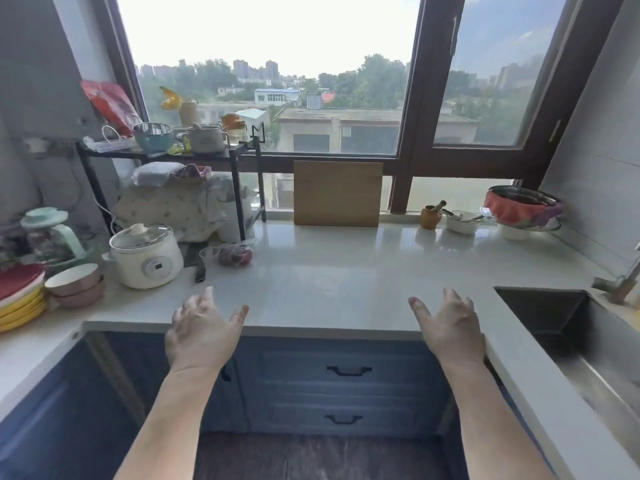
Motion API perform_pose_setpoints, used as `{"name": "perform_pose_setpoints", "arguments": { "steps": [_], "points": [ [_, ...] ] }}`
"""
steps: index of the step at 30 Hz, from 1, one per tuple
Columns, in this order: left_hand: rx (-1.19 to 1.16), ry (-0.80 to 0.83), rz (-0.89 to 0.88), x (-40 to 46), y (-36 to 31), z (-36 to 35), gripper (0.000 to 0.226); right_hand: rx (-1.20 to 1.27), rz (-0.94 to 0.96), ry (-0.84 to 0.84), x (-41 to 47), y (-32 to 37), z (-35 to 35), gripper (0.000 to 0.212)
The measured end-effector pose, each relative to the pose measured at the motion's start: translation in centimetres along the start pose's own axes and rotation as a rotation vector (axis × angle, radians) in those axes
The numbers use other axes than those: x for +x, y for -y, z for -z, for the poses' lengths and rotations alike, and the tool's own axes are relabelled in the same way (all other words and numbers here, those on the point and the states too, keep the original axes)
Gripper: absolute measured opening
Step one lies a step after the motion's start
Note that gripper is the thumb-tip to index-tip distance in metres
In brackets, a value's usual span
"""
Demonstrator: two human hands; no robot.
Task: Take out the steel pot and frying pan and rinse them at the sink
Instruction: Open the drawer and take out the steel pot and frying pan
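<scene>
My left hand (202,329) and my right hand (450,327) hover side by side over the front edge of the white counter (329,271), palms down, fingers spread and loosely relaxed, holding nothing. The steel sink (568,327) is sunk into the counter at the right, with the tap (623,282) at its far corner. Below the counter are blue drawers with black handles (349,370), all closed. No steel pot or frying pan shows in this view.
A wooden board (337,192) leans on the window ledge. At the left stand a white cooker (147,256), stacked plates (20,299), pink bowls (76,284) and a black rack (166,157) with pots. A covered bowl (523,207) sits at the back right.
</scene>
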State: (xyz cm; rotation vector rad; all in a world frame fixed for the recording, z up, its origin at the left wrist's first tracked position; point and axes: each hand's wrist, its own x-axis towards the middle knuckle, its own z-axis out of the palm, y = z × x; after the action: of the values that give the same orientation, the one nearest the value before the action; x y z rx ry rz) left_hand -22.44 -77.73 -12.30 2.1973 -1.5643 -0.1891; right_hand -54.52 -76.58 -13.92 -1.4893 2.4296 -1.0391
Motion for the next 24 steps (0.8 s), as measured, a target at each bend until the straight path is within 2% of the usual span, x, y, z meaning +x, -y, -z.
{"name": "perform_pose_setpoints", "arguments": {
  "steps": [13, 20, 24],
  "points": [
    [0.053, 0.034, 0.052, 10.6, 0.1, -14.2, 0.072, -0.033, -0.197, 0.121, 7.0, -6.2, -18.2, 0.068],
    [0.050, 0.062, 0.082, 14.1, 2.2, -22.6, 0.073, -0.096, -0.334, 0.216, 7.8, -10.0, -27.3, 0.069],
    [0.046, 0.083, 0.126, 14.3, 3.8, -26.9, 0.073, -0.186, -0.331, 0.311, 7.1, -12.2, -32.2, 0.066]
  ]
}}
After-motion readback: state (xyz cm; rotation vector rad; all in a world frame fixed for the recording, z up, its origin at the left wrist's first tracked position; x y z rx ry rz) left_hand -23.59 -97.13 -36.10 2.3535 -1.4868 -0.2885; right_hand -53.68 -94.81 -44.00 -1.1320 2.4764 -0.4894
